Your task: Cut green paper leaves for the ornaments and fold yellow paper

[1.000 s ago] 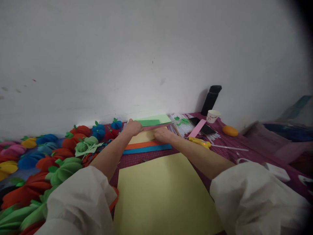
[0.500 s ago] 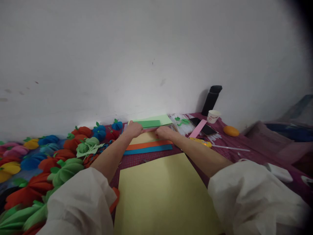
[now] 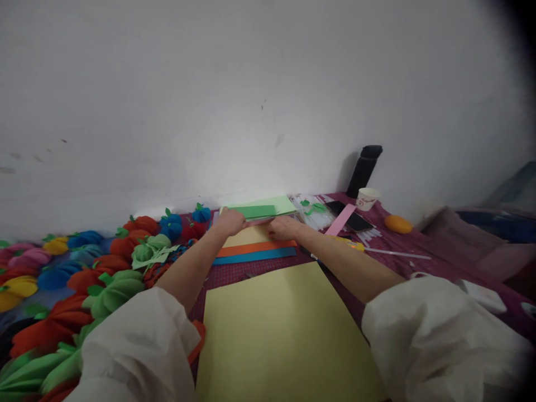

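My left hand [image 3: 229, 221] and my right hand [image 3: 285, 228] are both closed at the far paper pile. Their fingers pinch the two ends of a narrow pinkish paper edge [image 3: 258, 221]; the fingertips are partly hidden. Under them lies a pale yellow sheet [image 3: 245, 237], with an orange paper strip [image 3: 255, 247] and a blue paper strip [image 3: 255, 256] along its near side. Just beyond the hands, a green paper strip [image 3: 257, 211] rests on light green paper [image 3: 282, 204]. Between my forearms, a large yellow sheet [image 3: 280, 329] spreads toward me.
Folded paper pumpkins [image 3: 113, 293] in several colours crowd the left side. On the right are a black bottle [image 3: 365, 170], a paper cup [image 3: 367, 199], a phone [image 3: 358, 223], a pink strip [image 3: 341, 219] and an orange oval object [image 3: 398, 224]. A white wall [image 3: 251, 100] rises behind.
My right forearm and sleeve have shifted slightly to the right. Both hands keep their places at the pinkish paper edge; the view has moved a little.
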A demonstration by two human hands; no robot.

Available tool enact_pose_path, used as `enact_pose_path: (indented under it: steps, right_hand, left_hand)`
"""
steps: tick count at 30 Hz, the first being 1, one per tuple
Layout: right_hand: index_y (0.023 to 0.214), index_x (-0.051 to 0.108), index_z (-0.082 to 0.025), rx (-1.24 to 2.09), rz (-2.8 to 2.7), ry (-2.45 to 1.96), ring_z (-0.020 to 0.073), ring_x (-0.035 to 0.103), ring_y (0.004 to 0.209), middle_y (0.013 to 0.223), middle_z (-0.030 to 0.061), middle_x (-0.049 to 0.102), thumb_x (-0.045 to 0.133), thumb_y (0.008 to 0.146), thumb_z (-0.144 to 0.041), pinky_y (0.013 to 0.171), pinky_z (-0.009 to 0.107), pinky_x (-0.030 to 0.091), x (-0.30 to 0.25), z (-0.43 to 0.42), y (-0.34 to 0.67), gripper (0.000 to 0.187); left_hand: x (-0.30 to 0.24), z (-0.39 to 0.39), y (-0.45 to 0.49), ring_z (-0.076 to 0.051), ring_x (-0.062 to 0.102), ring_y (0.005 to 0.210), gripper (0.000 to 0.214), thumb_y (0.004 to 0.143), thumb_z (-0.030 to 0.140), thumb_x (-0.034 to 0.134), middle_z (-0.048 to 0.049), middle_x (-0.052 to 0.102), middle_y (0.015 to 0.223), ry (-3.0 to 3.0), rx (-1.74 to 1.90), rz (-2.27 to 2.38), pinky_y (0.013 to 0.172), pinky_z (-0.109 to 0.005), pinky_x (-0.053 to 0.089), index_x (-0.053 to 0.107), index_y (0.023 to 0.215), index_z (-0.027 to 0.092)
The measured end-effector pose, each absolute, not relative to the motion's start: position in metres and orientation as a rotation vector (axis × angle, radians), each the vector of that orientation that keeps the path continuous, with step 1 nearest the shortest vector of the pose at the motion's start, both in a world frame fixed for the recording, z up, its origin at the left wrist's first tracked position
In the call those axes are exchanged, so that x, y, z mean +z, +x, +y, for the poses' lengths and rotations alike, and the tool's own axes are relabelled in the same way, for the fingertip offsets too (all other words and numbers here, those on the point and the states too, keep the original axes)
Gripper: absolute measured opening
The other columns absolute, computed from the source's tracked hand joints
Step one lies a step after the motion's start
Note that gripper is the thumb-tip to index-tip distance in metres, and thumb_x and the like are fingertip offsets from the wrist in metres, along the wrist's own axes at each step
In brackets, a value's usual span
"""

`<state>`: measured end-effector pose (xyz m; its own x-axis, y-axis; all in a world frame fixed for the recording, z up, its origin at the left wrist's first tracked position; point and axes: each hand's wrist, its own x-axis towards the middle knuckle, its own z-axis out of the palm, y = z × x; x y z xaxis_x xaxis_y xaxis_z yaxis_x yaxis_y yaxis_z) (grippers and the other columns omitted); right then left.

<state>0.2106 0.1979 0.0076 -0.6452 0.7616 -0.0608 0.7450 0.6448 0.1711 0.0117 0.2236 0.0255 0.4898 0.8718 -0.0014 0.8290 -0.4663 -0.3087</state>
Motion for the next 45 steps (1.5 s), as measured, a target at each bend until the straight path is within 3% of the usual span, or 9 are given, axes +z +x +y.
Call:
enact_pose_path:
  steps: [16, 21, 25, 28, 31, 35, 38, 45]
  right_hand:
    - [0.088, 0.07, -0.012, 0.196, 2.699, 1.247, 0.0211, 0.063, 0.082, 0.09, 0.0148, 0.069, 0.047, 0.076, -0.029, 0.071, 0.026, 0.043, 0.011, 0.195, 0.209, 0.03]
    - [0.088, 0.07, -0.013, 0.201, 2.706, 1.252, 0.0206, 0.064, 0.081, 0.091, 0.0144, 0.069, 0.046, 0.078, -0.027, 0.07, 0.025, 0.044, 0.01, 0.195, 0.206, 0.03]
    - [0.088, 0.07, -0.012, 0.213, 2.711, 1.302, 0.0208, 0.064, 0.08, 0.09, 0.0145, 0.069, 0.047, 0.078, -0.023, 0.07, 0.026, 0.044, 0.006, 0.196, 0.204, 0.028]
    - [0.088, 0.069, -0.01, 0.213, 2.722, 1.329, 0.0215, 0.064, 0.081, 0.09, 0.0163, 0.068, 0.048, 0.078, -0.022, 0.071, 0.026, 0.044, 0.003, 0.2, 0.204, 0.027]
    - [0.088, 0.069, -0.009, 0.201, 2.733, 1.354, 0.0213, 0.063, 0.081, 0.089, 0.0169, 0.068, 0.048, 0.078, -0.024, 0.071, 0.026, 0.044, 0.001, 0.203, 0.204, 0.028]
    - [0.088, 0.069, -0.011, 0.186, 2.747, 1.38, 0.0207, 0.063, 0.08, 0.089, 0.0144, 0.068, 0.048, 0.076, -0.026, 0.069, 0.026, 0.043, 0.002, 0.206, 0.205, 0.028]
    - [0.087, 0.069, -0.012, 0.174, 2.762, 1.386, 0.0199, 0.063, 0.079, 0.089, 0.013, 0.069, 0.048, 0.075, -0.025, 0.069, 0.025, 0.043, 0.005, 0.206, 0.206, 0.027]
    - [0.095, 0.067, -0.016, 0.179, 2.805, 1.408, 0.0206, 0.062, 0.083, 0.091, 0.0102, 0.069, 0.045, 0.079, -0.036, 0.072, 0.026, 0.043, 0.014, 0.2, 0.209, 0.033]
  left_hand:
    - [0.021, 0.223, 0.011, -0.026, 0.058, 0.086, 0.045, 0.083, 0.052, 0.037, -0.0127, 0.067, 0.083, -2.452, 0.214, -1.42, 0.079, -0.038, 0.03, 0.068, 0.083, 0.019]
    - [0.021, 0.213, 0.011, -0.027, 0.056, 0.089, 0.038, 0.079, 0.05, 0.045, -0.0118, 0.067, 0.085, -2.448, 0.183, -1.348, 0.078, -0.037, 0.03, 0.065, 0.094, 0.021]
    - [0.026, 0.193, 0.015, -0.025, 0.05, 0.1, 0.032, 0.082, 0.037, 0.048, -0.011, 0.062, 0.1, -2.453, 0.114, -1.235, 0.083, -0.037, 0.028, 0.054, 0.109, 0.021]
    - [0.024, 0.177, 0.019, -0.022, 0.048, 0.103, 0.022, 0.087, 0.023, 0.04, -0.0096, 0.058, 0.104, -2.507, 0.084, -1.092, 0.085, -0.035, 0.028, 0.056, 0.101, 0.022]
    - [0.014, 0.164, 0.024, -0.023, 0.051, 0.096, 0.022, 0.086, 0.017, 0.037, -0.0114, 0.059, 0.092, -2.482, 0.053, -1.158, 0.082, -0.036, 0.031, 0.059, 0.088, 0.017]
    - [-0.006, 0.153, 0.032, -0.027, 0.056, 0.082, 0.03, 0.088, 0.017, 0.03, -0.0162, 0.062, 0.079, -2.332, -0.013, -1.399, 0.068, -0.039, 0.036, 0.058, 0.093, 0.01]
    - [-0.013, 0.152, 0.035, -0.027, 0.057, 0.083, 0.032, 0.088, 0.023, 0.031, -0.0153, 0.064, 0.078, -2.298, -0.026, -1.486, 0.065, -0.037, 0.038, 0.061, 0.09, 0.012]
    - [-0.005, 0.163, 0.028, -0.027, 0.057, 0.084, 0.029, 0.082, 0.009, 0.035, -0.0142, 0.064, 0.072, -2.283, -0.024, -1.559, 0.067, -0.036, 0.038, 0.063, 0.082, 0.013]
